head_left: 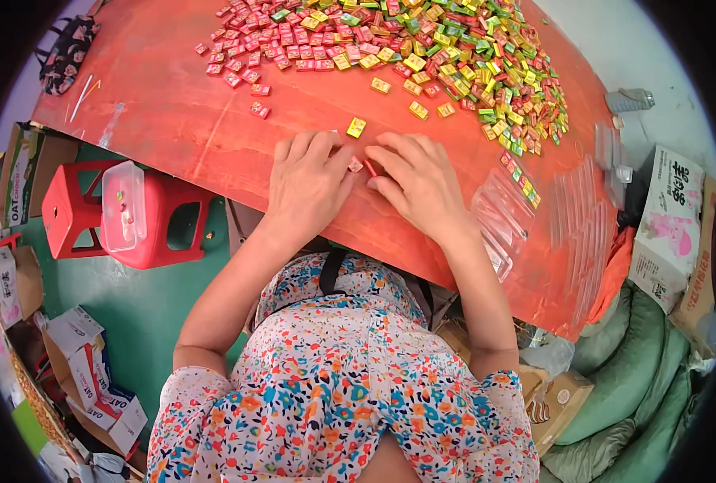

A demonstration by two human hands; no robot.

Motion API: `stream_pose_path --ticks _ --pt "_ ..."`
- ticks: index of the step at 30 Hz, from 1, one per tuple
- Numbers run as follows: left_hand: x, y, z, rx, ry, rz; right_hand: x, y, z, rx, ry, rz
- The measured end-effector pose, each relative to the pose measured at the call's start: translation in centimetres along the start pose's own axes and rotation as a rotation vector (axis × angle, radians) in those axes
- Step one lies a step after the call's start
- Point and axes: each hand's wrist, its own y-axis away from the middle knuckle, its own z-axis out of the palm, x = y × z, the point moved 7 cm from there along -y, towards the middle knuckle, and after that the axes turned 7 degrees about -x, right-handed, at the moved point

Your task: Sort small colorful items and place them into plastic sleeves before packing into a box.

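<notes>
Small red candy (371, 167) stands tilted, long axis running near-to-far, pinched between left hand (308, 182) and right hand (419, 183), palms down on the counter (173, 113).

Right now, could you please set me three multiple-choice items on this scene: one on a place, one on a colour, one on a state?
1. Where does the red stool stand?
A. on the table
B. on the green floor at the person's left
C. on the green sacks

2. What colour is the single candy lying just beyond the left hand?
A. yellow
B. blue
C. white

3. How are the two hands placed?
A. raised in the air
B. under the table
C. resting on the red table, fingertips meeting at small red pieces

Answers: 1 B, the stool stands beside the table edge with a clear lidded box on it; 2 A, its wrapper is yellow; 3 C, the left hand and right hand lie on the tabletop.
</notes>
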Motion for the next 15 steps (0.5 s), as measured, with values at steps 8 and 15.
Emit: stream_pose_path --ticks 8,15 --pt "0.5 0.2 -0.1 -0.013 0.062 0.053 1.8 0.6 1.4 -0.011 -0.105 0.15" --pt "0.8 -0.4 0.8 0.011 0.069 0.087 1.8 2.3 0.4 0.136 -0.011 0.129"
